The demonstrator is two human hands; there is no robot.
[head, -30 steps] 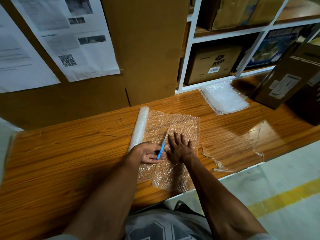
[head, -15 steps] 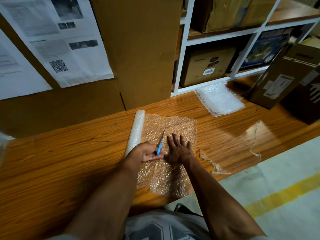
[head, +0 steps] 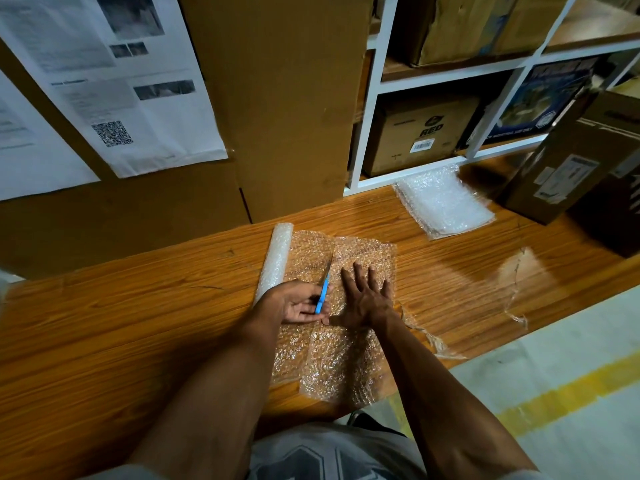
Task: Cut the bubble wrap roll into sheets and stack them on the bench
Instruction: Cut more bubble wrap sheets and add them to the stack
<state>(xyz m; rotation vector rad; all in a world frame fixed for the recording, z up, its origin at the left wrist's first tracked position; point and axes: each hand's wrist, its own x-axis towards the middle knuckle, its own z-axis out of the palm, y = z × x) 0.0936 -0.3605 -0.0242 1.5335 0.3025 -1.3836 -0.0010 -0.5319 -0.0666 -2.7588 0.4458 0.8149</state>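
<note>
A bubble wrap roll [head: 275, 259] lies on the wooden bench [head: 138, 327], its unrolled length [head: 332, 362] spread to the right and hanging a little over the front edge. My left hand [head: 294, 303] grips a blue-handled cutter [head: 323, 289], its blade pointing away from me along the wrap just right of the roll. My right hand [head: 365, 297] presses flat on the unrolled wrap, fingers spread, right beside the cutter. A stack of cut sheets [head: 445, 202] lies at the back right of the bench.
Large cardboard boxes [head: 284, 109] with taped papers stand behind the bench. A white shelf [head: 372, 133] holds more boxes. A dark carton [head: 575, 157] sits at the far right. Torn plastic scraps [head: 516, 289] lie near the front right edge.
The cutter and my left hand have slid a short way farther from me along the wrap. My right hand stays pressed on the sheet.
</note>
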